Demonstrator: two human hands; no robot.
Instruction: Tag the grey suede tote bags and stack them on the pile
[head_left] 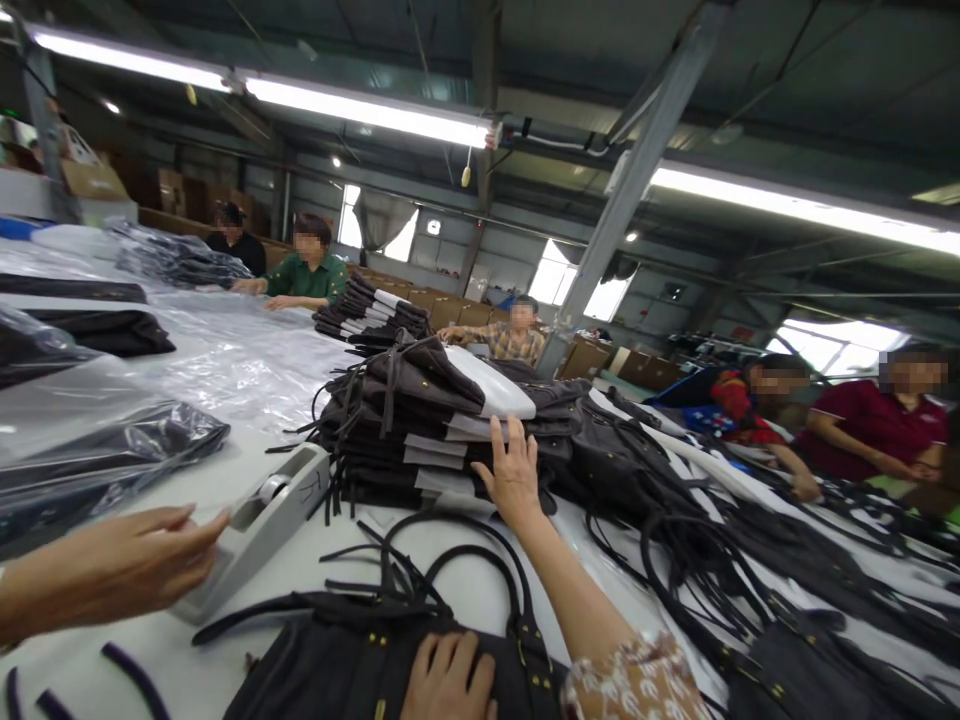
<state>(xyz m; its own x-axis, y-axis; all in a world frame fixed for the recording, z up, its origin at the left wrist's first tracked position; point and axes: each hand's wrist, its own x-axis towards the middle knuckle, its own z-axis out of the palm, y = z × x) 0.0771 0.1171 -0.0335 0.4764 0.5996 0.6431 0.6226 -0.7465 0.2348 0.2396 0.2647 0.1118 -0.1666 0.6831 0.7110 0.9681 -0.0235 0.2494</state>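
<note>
My left hand (450,682), at the bottom centre, lies on a dark bag (337,650) with looped handles and small brass-coloured studs. Its fingers are bent slightly and apart, holding nothing. Beyond it my right hand (514,465) reaches up from a patterned sleeve, fingers spread against the front of a tall stack of folded dark bags (405,395). Its fingertips are just under a rounded white sheet (499,390) on the stack. Several white slips (435,450) stick out between the layers.
Another person's hand (112,570) comes in from the left beside a grey tape dispenser (262,510). Clear plastic bags (247,340) cover the left of the table. More dark bags (825,665) lie at right. Several people stand around the far sides.
</note>
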